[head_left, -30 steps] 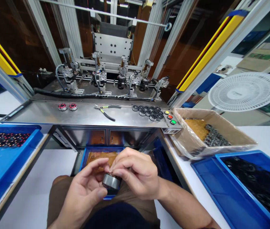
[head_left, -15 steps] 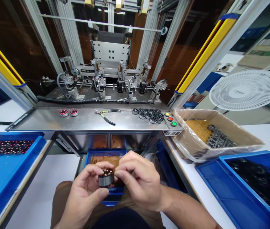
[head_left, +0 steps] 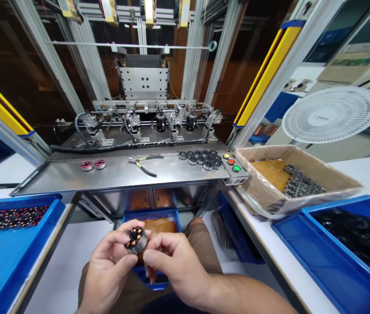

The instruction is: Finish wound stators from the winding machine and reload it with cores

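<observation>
A motor stator (head_left: pixel 140 245) with copper windings and a grey metal outer ring sits tilted in my left hand (head_left: pixel 108 264), gripped between thumb and fingers. Its wound face points up and to the left. Just right of it is my right hand (head_left: pixel 180 266), thumb and fingertips pinched together close to the ring's lower right side. Whatever is in that pinch, such as a wire end, is too small to see. Below both hands is a blue bin (head_left: pixel 178 216) with brown material in it, partly covered by the hands.
On the metal ledge (head_left: pixel 119 179) lie two red-marked stators (head_left: pixel 93 165), cutting pliers (head_left: pixel 145 168) and a cluster of bare cores (head_left: pixel 201 159) beside a button box (head_left: pixel 237 174). A winding machine (head_left: pixel 144 83) stands behind. Blue trays (head_left: pixel 5 266) and a lined carton (head_left: pixel 332 196) flank me.
The stator has tipped in my left hand, so more of its wound face shows. My right hand has moved slightly down and left. The head view has shifted.
</observation>
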Demonstrator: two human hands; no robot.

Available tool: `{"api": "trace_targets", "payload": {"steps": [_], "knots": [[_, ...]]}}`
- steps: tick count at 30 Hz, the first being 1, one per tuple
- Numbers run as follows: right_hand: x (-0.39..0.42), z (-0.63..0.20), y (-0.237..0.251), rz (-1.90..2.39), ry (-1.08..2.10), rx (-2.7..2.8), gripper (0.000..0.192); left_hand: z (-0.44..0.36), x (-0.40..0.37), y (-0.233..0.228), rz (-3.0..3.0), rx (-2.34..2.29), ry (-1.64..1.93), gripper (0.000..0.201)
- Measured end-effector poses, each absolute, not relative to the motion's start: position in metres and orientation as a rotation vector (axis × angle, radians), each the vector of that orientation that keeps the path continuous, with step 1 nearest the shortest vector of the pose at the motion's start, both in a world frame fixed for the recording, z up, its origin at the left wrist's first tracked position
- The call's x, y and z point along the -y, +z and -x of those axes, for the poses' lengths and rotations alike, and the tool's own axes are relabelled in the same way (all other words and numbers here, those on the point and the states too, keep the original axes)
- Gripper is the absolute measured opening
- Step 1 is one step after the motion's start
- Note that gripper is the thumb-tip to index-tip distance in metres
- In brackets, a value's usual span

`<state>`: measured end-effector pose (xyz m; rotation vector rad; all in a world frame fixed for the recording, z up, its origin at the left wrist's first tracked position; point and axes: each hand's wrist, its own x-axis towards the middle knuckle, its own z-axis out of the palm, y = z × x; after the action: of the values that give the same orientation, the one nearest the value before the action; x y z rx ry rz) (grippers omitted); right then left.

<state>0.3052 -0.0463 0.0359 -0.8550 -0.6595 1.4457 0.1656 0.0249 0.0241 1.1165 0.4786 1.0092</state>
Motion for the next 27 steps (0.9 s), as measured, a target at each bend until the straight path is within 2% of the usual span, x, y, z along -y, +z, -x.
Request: {"api": "trace_targets", "payload": {"steps": [7, 12, 14, 16, 18, 20, 22, 24, 27], "knots": [[0.047, -0.306, 0.036, 0.621, 1.580, 0.433, 0.050, -0.157, -0.029, 0.019, -1.277, -0.460, 1.031, 0.017], [0.048, -0.303, 0.032, 0.547, 1.683, 0.363, 0.042, -0.159, -0.025, 0.019, -1.425, -0.437, 0.997, 0.020], [0.048, -0.304, 0.029, 0.558, 1.642, 0.379, 0.037, -0.158, -0.023, 0.019, -1.434, -0.468, 1.011, 0.031], [0.048, -0.308, 0.026, 0.648, 1.414, 0.563, 0.029, -0.156, -0.021, 0.017, -1.411, -0.576, 1.034, 0.053], [0.049, -0.315, 0.023, 0.796, 0.990, 0.911, 0.016, -0.153, -0.021, 0.015, -1.375, -0.679, 0.969, 0.067], [0.051, -0.323, 0.021, 0.898, 0.531, 1.265, 0.010, -0.151, -0.019, 0.013, -1.353, -0.671, 0.808, 0.061], [0.053, -0.329, 0.020, 0.913, 0.244, 1.493, 0.019, -0.151, -0.016, 0.014, -1.326, -0.651, 0.713, 0.050], [0.055, -0.332, 0.021, 0.900, 0.192, 1.564, 0.025, -0.153, -0.012, 0.017, -1.336, -0.705, 0.729, 0.043], [0.057, -0.334, 0.025, 0.891, 0.388, 1.455, 0.024, -0.155, -0.007, 0.024, -1.497, -0.811, 0.841, 0.037]]}}
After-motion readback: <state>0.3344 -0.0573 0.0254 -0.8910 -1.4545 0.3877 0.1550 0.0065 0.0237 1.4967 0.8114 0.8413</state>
